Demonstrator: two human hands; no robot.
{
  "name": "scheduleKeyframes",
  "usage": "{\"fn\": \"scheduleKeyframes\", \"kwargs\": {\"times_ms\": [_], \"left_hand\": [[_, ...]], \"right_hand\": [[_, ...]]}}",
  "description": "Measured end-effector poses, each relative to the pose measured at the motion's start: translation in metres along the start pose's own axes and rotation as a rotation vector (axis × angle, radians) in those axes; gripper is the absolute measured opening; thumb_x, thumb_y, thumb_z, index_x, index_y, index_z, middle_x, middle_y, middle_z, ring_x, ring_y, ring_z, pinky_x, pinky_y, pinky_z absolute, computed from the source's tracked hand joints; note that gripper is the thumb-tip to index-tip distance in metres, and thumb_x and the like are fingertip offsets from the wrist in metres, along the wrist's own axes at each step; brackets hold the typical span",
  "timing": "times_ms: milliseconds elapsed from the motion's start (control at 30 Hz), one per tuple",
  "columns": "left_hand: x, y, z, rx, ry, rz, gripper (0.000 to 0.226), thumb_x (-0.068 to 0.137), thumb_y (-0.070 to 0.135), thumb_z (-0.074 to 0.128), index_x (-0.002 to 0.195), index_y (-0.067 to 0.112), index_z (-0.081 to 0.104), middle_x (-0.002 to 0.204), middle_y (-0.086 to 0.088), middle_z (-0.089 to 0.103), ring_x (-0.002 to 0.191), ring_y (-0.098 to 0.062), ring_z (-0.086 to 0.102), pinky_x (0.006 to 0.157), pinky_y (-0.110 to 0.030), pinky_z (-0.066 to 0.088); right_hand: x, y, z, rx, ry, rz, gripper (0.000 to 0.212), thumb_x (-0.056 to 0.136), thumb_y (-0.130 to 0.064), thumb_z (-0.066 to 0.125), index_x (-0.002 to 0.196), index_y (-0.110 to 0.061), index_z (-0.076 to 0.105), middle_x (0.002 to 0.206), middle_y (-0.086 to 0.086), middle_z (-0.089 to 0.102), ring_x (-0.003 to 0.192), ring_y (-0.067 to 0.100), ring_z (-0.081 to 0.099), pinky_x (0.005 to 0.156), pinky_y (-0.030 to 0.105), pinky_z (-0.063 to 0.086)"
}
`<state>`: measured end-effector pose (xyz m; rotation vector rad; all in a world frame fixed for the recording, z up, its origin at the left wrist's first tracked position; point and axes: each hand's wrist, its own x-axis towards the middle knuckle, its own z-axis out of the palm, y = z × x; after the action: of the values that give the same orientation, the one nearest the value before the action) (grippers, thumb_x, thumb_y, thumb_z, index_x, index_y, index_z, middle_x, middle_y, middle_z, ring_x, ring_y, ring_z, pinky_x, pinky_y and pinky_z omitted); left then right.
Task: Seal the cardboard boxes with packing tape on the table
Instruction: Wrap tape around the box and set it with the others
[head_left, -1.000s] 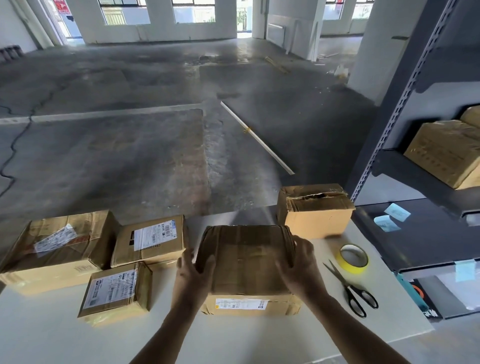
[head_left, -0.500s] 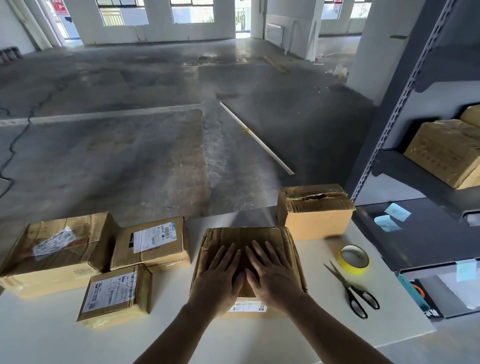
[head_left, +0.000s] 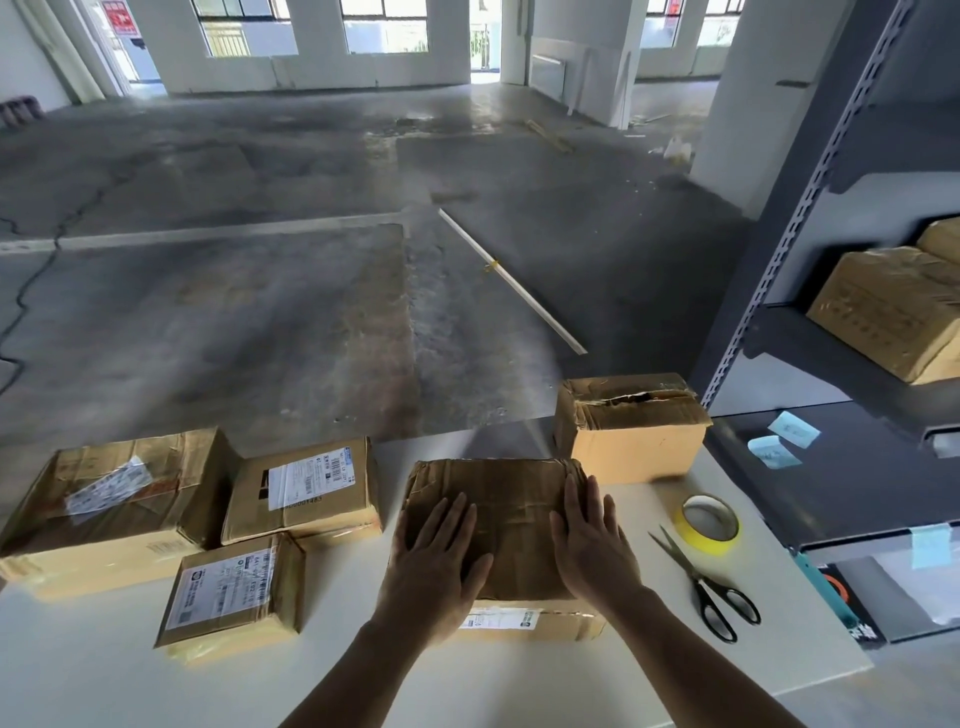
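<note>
A worn brown cardboard box (head_left: 506, 506) lies in the middle of the white table (head_left: 104, 680). My left hand (head_left: 434, 564) presses flat on the left part of its top, fingers straight. On the right part of the top my right hand (head_left: 589, 551) also lies flat. A yellow roll of tape (head_left: 709, 522) sits on the table to the right of the box, with black scissors (head_left: 709, 590) just in front of it. Behind and to the right stands another box (head_left: 631, 426) with a torn, partly open top.
Three taped boxes with labels sit at the left: a large one (head_left: 111, 499), a flat one (head_left: 304, 491) and a small one (head_left: 234, 595). A grey metal shelf (head_left: 831, 457) holding a cardboard box (head_left: 893, 306) stands close to the table's right edge.
My hands went from gripping the box's sides to lying together on its top, then slid apart to the left and right parts of the top.
</note>
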<state>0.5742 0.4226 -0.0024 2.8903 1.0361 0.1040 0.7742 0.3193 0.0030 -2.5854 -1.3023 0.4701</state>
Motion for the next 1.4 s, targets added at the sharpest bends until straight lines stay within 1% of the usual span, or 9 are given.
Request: {"fn": "scheduleKeyframes", "kwargs": {"times_ms": [67,233,333,467,600,733,933,1167,1400], "left_hand": [[-0.002,0.001,-0.003,-0.006,-0.008,-0.006,0.067,0.101,0.060,0.020,0.148,0.018,0.043,0.153,0.002,0.043,0.142,-0.017,0.039,0.118,-0.048,0.018],[-0.001,0.000,-0.003,-0.022,0.029,0.010,0.069,0.101,0.061,0.020,0.147,0.016,0.043,0.153,0.000,0.042,0.141,-0.019,0.040,0.116,-0.047,0.018],[-0.002,-0.002,-0.004,-0.103,0.091,-0.016,0.077,0.098,0.067,0.021,0.153,0.015,0.032,0.159,-0.001,0.031,0.147,-0.019,0.028,0.121,-0.046,0.018],[-0.004,-0.009,-0.012,-0.211,0.132,-0.232,0.095,0.084,0.080,0.012,0.158,0.020,0.008,0.164,0.003,0.001,0.152,-0.018,0.000,0.120,-0.044,-0.001],[-0.010,-0.012,-0.014,-0.468,0.079,-0.438,0.097,0.086,0.076,0.037,0.156,0.021,0.000,0.163,-0.007,0.018,0.146,-0.029,0.030,0.113,-0.045,0.035],[-0.012,-0.013,-0.010,-0.654,0.033,-0.566,0.094,0.082,0.072,0.047,0.152,0.020,0.012,0.143,-0.005,0.051,0.122,-0.030,0.059,0.093,-0.041,0.055],[-0.012,-0.012,-0.017,-0.659,-0.004,-0.576,0.065,0.092,0.062,0.047,0.137,0.016,0.034,0.119,0.003,0.061,0.103,-0.021,0.067,0.077,-0.025,0.058],[-0.024,-0.019,-0.026,-0.685,0.067,-0.543,0.062,0.092,0.060,0.048,0.134,0.016,0.040,0.099,0.012,0.055,0.091,-0.017,0.068,0.070,-0.023,0.058],[-0.036,-0.043,-0.063,-0.705,0.218,-0.568,0.063,0.091,0.061,0.049,0.137,0.018,0.041,0.103,0.006,0.063,0.082,-0.013,0.065,0.062,-0.018,0.057]], "right_hand": [[0.003,0.005,0.004,0.071,0.030,0.017,0.122,0.058,-0.077,-0.041,0.159,-0.021,-0.001,0.167,0.004,-0.004,0.153,0.025,-0.003,0.125,0.045,0.007],[-0.008,-0.001,-0.006,0.184,0.004,0.038,0.063,0.102,-0.051,0.010,0.158,-0.025,-0.003,0.167,0.006,-0.001,0.150,0.030,0.021,0.119,0.047,0.028],[-0.014,-0.001,-0.009,0.380,0.085,0.123,0.060,0.105,-0.042,0.021,0.158,-0.023,0.002,0.163,0.009,0.023,0.140,0.033,0.041,0.110,0.049,0.041],[-0.015,0.005,-0.010,0.530,0.042,0.300,0.066,0.103,-0.051,0.030,0.157,-0.016,0.014,0.154,0.014,0.040,0.135,0.037,0.045,0.108,0.049,0.043],[-0.017,0.006,-0.011,0.570,0.037,0.371,0.057,0.102,-0.053,0.034,0.140,-0.012,0.042,0.124,0.017,0.062,0.108,0.035,0.061,0.082,0.037,0.050],[-0.020,0.004,-0.008,0.583,0.059,0.387,0.057,0.100,-0.058,0.033,0.127,-0.012,0.053,0.097,0.005,0.059,0.083,0.023,0.057,0.067,0.031,0.044],[-0.024,0.000,-0.011,0.554,0.069,0.390,0.061,0.100,-0.060,0.030,0.124,-0.011,0.057,0.103,0.007,0.064,0.087,0.023,0.056,0.072,0.032,0.044],[-0.038,-0.009,-0.012,0.557,0.092,0.376,0.060,0.095,-0.066,0.035,0.117,-0.016,0.058,0.099,0.002,0.067,0.089,0.022,0.064,0.077,0.039,0.056],[-0.037,-0.048,-0.033,0.682,0.119,0.223,0.060,0.096,-0.059,0.045,0.135,-0.014,0.050,0.113,0.000,0.061,0.096,0.019,0.059,0.072,0.027,0.053]]}}
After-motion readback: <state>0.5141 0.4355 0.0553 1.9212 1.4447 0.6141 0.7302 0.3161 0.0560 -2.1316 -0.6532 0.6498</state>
